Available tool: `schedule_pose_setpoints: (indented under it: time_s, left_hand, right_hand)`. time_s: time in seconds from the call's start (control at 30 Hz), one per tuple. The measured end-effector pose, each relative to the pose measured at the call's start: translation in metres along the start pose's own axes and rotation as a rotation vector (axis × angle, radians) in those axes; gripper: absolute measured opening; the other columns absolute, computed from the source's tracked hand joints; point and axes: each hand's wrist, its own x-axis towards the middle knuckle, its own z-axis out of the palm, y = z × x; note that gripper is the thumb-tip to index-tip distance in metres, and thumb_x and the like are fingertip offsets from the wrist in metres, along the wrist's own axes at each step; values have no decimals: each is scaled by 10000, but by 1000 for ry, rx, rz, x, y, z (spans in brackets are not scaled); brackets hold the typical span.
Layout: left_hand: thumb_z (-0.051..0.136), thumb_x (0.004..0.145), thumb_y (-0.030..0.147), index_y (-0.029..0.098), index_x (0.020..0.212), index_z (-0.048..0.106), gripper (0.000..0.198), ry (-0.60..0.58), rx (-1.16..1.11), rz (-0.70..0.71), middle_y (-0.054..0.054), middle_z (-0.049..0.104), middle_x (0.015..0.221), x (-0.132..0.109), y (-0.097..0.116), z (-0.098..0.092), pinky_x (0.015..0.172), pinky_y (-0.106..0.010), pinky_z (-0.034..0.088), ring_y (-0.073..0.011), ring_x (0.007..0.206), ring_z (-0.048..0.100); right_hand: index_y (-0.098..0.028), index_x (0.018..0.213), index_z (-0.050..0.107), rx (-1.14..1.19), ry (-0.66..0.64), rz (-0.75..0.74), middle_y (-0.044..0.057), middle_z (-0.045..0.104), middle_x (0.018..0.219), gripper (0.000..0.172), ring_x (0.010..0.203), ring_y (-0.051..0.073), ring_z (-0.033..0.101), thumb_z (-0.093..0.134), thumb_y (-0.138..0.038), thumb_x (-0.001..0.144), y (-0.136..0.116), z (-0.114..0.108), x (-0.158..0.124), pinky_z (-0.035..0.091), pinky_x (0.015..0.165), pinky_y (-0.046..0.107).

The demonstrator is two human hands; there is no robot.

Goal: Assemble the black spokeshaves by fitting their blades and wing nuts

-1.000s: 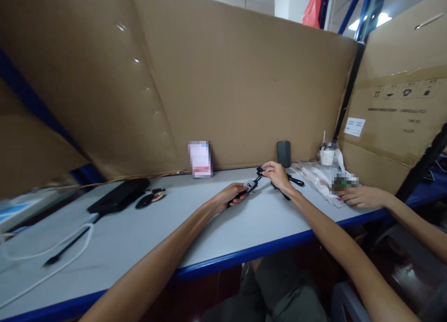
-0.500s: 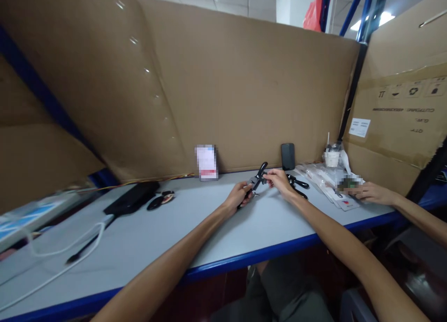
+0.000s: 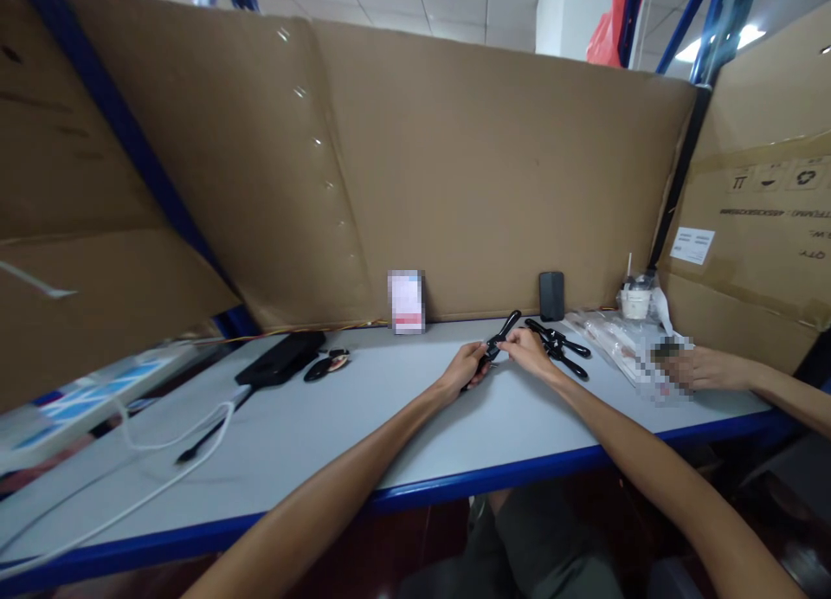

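Note:
My left hand [image 3: 465, 370] is closed around the lower handle of a spokeshave [image 3: 504, 328], a tool with two glossy black handles and a metal middle. Its other handle points up and to the right, above the table. My right hand [image 3: 527, 353] pinches a small dark metal part at the tool's middle; the fingers mostly hide this part. Just right of my right hand, more black-handled spokeshaves [image 3: 559, 343] lie crossed on the table.
A co-worker's hand [image 3: 718, 370] rests by plastic bags [image 3: 601, 339] at the right. A phone-like pale screen [image 3: 407, 303] and a black phone [image 3: 551, 296] lean on the cardboard wall [image 3: 480, 175]. A black case [image 3: 282, 358], keys [image 3: 325, 365] and white cable [image 3: 214, 430] lie left.
The small dark part in my right hand has come down onto the spokeshave's middle, closer to my left hand. The camera view has turned slightly left.

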Motion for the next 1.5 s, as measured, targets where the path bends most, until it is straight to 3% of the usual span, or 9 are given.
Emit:
schedule_pose_setpoints:
  time_s: [0.17, 0.43, 0.77, 1.0, 1.27, 1.5]
  left_hand:
    - [653, 1038, 389, 150, 1250, 643, 320, -23, -13, 15, -85, 685, 1162, -2, 2, 2, 796, -377, 625, -204, 936, 700]
    - [653, 1036, 394, 152, 1261, 641, 330, -41, -3, 26, -91, 681, 1188, -6, 7, 4, 823, -395, 623, -214, 967, 700]
    - [654, 1036, 392, 151, 1250, 644, 322, -92, 22, 38, -87, 684, 1170, -10, 10, 4, 809, -385, 623, -208, 948, 700]
    - [654, 1035, 396, 154, 1268, 640, 336, -110, 24, 33, -95, 677, 1206, -10, 11, 4, 844, -409, 619, -222, 990, 697]
    - [655, 1034, 393, 158, 1290, 631, 349, -32, -12, 71, -100, 670, 1232, -8, 13, 4, 860, -421, 618, -231, 1014, 695]
    - [654, 1035, 396, 155, 1273, 638, 339, -16, -24, 98, -95, 677, 1207, -6, 13, 2, 841, -408, 620, -222, 989, 698]
  right_hand:
    - [-148, 945, 692, -102, 23, -25, 2, 706, 839, 296, 725, 152, 682, 679, -435, 1011, -2, -1, -3, 589, 741, 340]
    - [-168, 869, 673, -150, 52, -55, -61, 609, 603, 281, 595, 149, 626, 718, -426, 970, -2, -3, -3, 524, 664, 301]
    - [-141, 992, 690, -99, -39, -84, 10, 701, 882, 284, 721, 145, 673, 647, -418, 1035, 1, 0, -3, 591, 694, 314]
    - [-142, 915, 679, -4, -41, -105, -8, 681, 822, 276, 686, 134, 652, 679, -399, 1016, 6, 1, 0, 575, 672, 298]
    - [-149, 867, 645, 295, -149, -126, -22, 658, 724, 268, 510, 89, 566, 600, -345, 1046, -1, -6, 0, 471, 473, 206]
    - [-165, 830, 653, 508, -211, -115, 38, 737, 739, 66, 539, 130, 655, 648, -225, 857, -9, -11, -8, 505, 456, 197]
